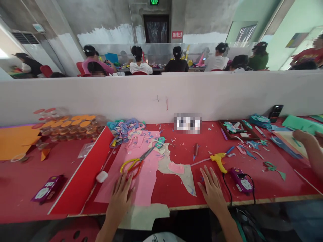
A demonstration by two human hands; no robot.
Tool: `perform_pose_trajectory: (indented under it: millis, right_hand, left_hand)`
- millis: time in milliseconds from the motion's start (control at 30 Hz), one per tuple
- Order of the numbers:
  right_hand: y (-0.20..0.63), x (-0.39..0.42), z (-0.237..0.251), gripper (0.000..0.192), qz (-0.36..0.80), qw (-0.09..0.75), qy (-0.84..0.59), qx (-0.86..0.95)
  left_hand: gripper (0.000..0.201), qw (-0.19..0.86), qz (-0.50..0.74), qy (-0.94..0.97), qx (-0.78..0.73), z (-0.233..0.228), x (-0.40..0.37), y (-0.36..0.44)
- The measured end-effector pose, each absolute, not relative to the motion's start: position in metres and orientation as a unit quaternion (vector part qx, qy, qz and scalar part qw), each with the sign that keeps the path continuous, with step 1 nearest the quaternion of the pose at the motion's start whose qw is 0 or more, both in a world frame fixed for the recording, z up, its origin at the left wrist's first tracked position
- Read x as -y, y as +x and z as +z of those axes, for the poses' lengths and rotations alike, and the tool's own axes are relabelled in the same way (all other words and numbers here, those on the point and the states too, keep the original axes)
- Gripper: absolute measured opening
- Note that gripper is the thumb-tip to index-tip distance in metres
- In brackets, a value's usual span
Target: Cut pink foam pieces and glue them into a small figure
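**Both hands laid flat on a red craft surface**

The left hand point(120, 198) is seen resting palm down on a large pink sheet of craft foam point(141, 168), its fingers point(127, 183) spread and flat, with nothing gripped. Just beyond the fingertips, a pair of scissors with yellow and red handles point(135, 163) is lying on the same pink sheet, blades open slightly and pointed away to the right; the scissors are near the hand but are not touched.

The right hand point(212, 190) is placed palm down on the red surface point(264, 185), fingers point(208, 174) likewise spread and holding nothing. A yellow hot-glue gun point(219, 161) is lying just beside it, to the upper right, and a small purple box with a black cable point(241, 179) is found near the hand's right side. Between the two hands, a beige offcut carrying a pink cut-out shape point(176, 168) is spread on the surface.

A white oblong eraser-like block point(102, 176) is set left of the left hand, on the edge of a red card sheet point(83, 181). A tangle of coloured foam cut-outs point(126, 129) is heaped against the white partition wall point(101, 97). Another person's hand point(306, 141) is seen at the far right, over green and cream sheets. More people are seated beyond the partition.
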State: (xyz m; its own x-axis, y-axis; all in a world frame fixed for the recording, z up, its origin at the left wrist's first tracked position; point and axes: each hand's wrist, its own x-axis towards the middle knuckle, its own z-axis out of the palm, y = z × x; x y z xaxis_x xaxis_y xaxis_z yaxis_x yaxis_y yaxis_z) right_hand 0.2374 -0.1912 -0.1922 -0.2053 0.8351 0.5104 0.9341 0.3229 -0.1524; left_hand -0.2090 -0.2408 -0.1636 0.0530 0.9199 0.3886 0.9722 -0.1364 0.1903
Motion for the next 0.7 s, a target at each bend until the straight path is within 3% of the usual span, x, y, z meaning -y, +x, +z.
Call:
perform_pose_trajectory:
  millis: [333, 700]
  right_hand:
    - [0.2367, 0.1931, -0.1913, 0.067, -0.098, 0.261, -0.574, 0.77]
    - [0.2365, 0.1954, -0.1889, 0.067, -0.093, 0.274, -0.587, 0.756]
  left_hand:
    - [0.063, 0.121, -0.155, -0.717, 0.669, -0.1626, 0.2459, -0.2073]
    - [0.063, 0.102, -0.167, -0.714, 0.672, -0.1648, 0.2475, -0.2087]
